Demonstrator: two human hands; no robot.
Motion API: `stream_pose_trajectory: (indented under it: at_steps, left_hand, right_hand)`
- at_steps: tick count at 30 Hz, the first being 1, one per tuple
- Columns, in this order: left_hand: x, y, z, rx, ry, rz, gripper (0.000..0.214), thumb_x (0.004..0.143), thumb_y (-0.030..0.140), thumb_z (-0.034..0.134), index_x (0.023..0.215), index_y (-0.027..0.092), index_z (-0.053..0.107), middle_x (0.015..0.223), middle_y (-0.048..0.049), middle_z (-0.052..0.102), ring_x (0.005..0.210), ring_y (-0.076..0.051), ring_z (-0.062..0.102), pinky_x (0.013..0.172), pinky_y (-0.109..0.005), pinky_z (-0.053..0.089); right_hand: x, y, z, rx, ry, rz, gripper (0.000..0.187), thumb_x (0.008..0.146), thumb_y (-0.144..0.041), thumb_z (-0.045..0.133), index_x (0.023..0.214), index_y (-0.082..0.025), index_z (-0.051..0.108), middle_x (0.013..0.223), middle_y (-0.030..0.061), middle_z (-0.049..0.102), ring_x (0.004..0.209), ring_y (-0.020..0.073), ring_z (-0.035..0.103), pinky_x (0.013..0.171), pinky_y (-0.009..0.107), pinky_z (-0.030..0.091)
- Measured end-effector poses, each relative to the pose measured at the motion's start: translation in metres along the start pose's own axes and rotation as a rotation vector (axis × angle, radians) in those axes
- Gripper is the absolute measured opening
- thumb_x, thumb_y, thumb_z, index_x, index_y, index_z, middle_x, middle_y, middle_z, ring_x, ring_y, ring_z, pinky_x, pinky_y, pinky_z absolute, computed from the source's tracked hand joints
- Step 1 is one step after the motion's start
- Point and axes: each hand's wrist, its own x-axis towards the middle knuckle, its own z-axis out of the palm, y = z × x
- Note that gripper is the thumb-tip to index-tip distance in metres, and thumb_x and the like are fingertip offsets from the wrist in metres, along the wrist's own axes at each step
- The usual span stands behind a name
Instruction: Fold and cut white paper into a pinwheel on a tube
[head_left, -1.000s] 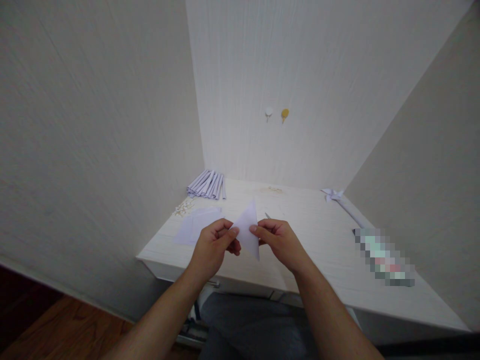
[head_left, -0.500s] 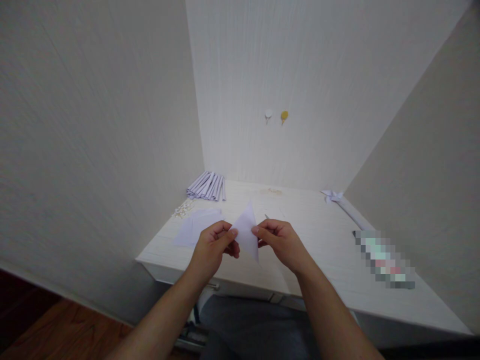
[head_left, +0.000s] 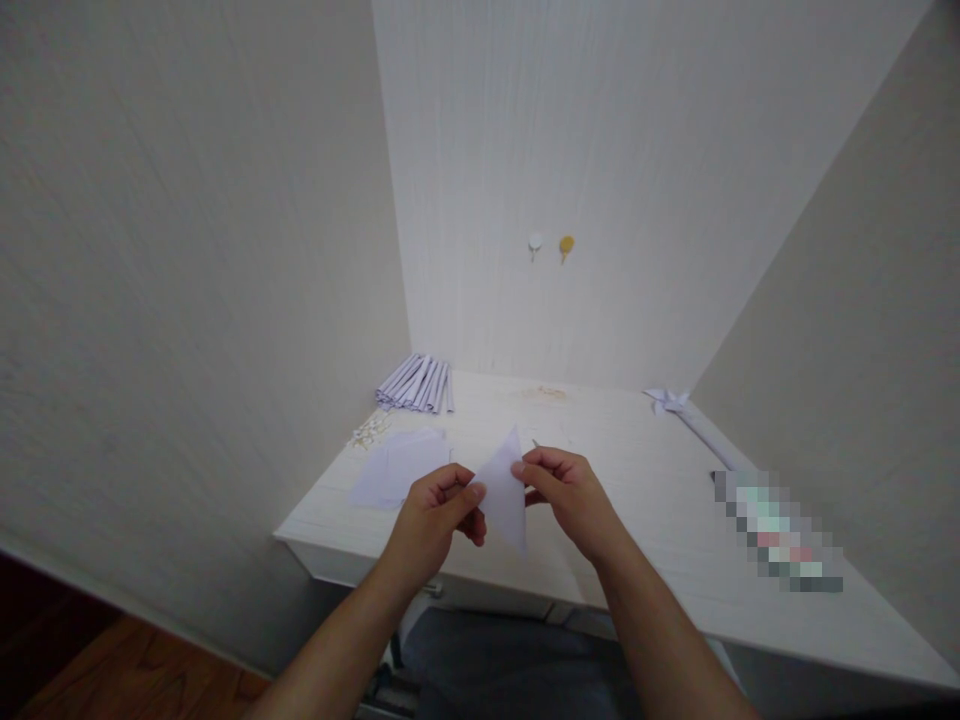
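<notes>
Between my two hands, above the front part of the white desk, is a piece of white paper (head_left: 502,492) folded into a triangle, one point up. My left hand (head_left: 442,508) pinches its left corner between thumb and fingers. On its long right edge, the thumb and fingers of my right hand (head_left: 561,490) are closed as well. Flat sheets of white paper (head_left: 401,462) lie on the desk just beyond my left hand. A small tip of a thin object (head_left: 535,443) shows behind my right hand; the rest of it is hidden.
Several rolled paper tubes (head_left: 417,384) lie at the back left, with small pale bits (head_left: 370,431) in front. At the right lie a paper pinwheel on a tube (head_left: 701,430) and a pixelated object (head_left: 776,530). Two hooks (head_left: 566,245) hang on the back wall, above the desk (head_left: 637,540).
The view has tilted slightly, so everything sits a little lower. The right hand has moved up along the paper's edge, relative to the left hand. Both hands keep hold of the paper.
</notes>
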Motion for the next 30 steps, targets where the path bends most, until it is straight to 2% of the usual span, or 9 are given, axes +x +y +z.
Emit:
stream_pose_trajectory:
  at_steps: [30]
  left_hand:
    - [-0.0030, -0.0021, -0.0017, 0.026, -0.072, -0.033, 0.028, 0.072, 0.041, 0.075, 0.071, 0.016, 0.062, 0.053, 0.0007, 0.061, 0.042, -0.011, 0.054, 0.045, -0.024, 0.046]
  right_hand:
    - [-0.0011, -0.0029, -0.0016, 0.006, 0.075, -0.015, 0.025, 0.076, -0.041, 0.071, 0.066, -0.018, 0.072, 0.069, 0.0031, 0.067, 0.067, 0.0177, 0.063, 0.059, 0.030, 0.054]
